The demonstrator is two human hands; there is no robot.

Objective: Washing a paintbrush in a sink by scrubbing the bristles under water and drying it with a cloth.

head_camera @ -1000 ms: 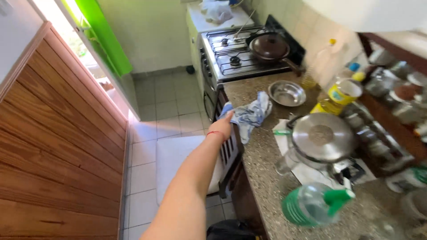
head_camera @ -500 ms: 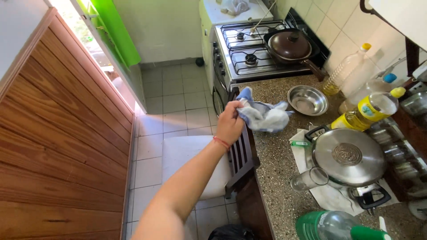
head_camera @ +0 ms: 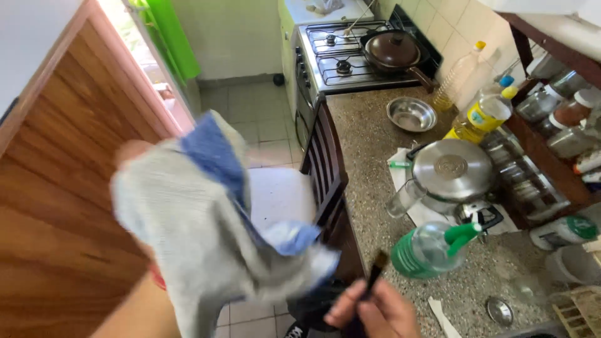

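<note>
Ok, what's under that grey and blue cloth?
The cloth drapes over the left hand, which shows only as a blurred edge at its top. The forearm comes out below. The fingers and how they hold it are covered.

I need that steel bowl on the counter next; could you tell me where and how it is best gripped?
Pinch the steel bowl by its thin rim on the near edge, coming from above. It sits upright and apart from the oil bottle, so the rim looks free all round.
</note>
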